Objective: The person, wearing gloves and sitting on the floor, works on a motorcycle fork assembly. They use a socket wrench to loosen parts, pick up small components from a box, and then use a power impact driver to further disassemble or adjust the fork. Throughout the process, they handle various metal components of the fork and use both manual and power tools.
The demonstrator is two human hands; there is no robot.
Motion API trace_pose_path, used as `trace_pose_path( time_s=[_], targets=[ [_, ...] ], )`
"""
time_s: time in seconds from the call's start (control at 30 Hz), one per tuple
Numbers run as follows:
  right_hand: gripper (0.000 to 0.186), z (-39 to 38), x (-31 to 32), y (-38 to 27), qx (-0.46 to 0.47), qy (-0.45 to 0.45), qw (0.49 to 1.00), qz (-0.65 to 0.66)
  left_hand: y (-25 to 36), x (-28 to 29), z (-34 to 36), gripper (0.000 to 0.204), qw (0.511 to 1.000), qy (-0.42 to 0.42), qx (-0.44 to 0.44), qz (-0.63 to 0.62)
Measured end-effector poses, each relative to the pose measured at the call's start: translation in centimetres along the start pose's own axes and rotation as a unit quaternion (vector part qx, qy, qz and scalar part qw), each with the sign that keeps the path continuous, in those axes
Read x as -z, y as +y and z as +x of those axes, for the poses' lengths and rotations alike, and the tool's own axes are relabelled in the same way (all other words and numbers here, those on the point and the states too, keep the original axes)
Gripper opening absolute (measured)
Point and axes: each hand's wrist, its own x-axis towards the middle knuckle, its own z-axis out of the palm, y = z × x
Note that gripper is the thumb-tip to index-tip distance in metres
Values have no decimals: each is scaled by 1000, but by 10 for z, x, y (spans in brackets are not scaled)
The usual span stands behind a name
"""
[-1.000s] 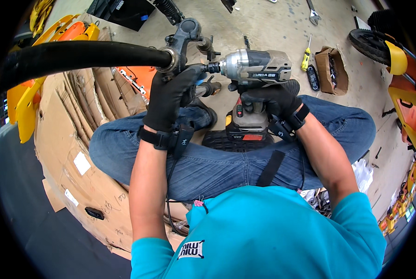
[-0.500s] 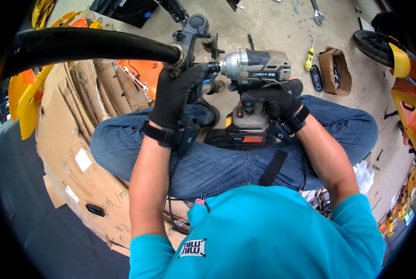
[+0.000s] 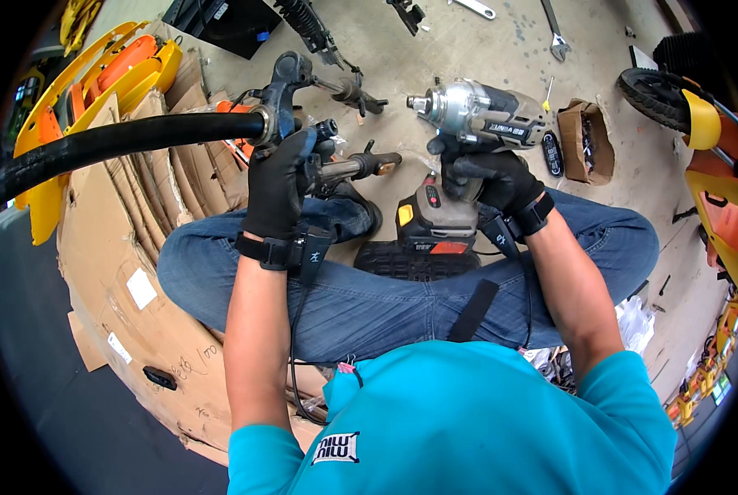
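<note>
The person sits cross-legged on the concrete floor (image 3: 484,49), both hands gloved in black. The left hand (image 3: 277,186) is closed firmly around a metal handlebar assembly (image 3: 282,91) at about 11 o'clock from the lap, just where a long black rubber-sleeved tube (image 3: 113,140) meets a clamp fitting. A short lever (image 3: 361,167) juts from that fitting toward 3 o'clock, just beside the fingers.

The right hand (image 3: 493,177) is wrapped fully around the pistol grip of a silver cordless impact driver (image 3: 476,111), at roughly 1 o'clock. Its nose points toward 9 o'clock at the fitting but stands apart from it — no contact shows. Its battery pack (image 3: 435,219) hangs below the fist, near a black shoe sole (image 3: 414,260).

The driver looks dense and bottom-heavy with that battery; the moulded grip is the sound place to hold it, wrist kept straight. The tube assembly is probably stiff and long, so it would lever hard against 1 hand — gripping close to the clamp, as here, seems the steadiest spot. The rubber sleeve should give good friction, the bare metal less.

Flattened cardboard (image 3: 130,272) lies at 9 o'clock, an open small box (image 3: 585,140) at 2 o'clock.
</note>
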Motion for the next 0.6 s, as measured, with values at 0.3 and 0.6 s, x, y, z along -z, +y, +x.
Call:
trace_pose_path(
  time_s=[0.3,0.6],
  targets=[
    [45,-11,-17,-6,-18,-68,996,44,0,-5,-4,22,1000,21,-16,7],
    [48,-30,-22,-11,64,-221,968,105,-4,-15,-5,29,997,-42,-37,61]
  ],
)
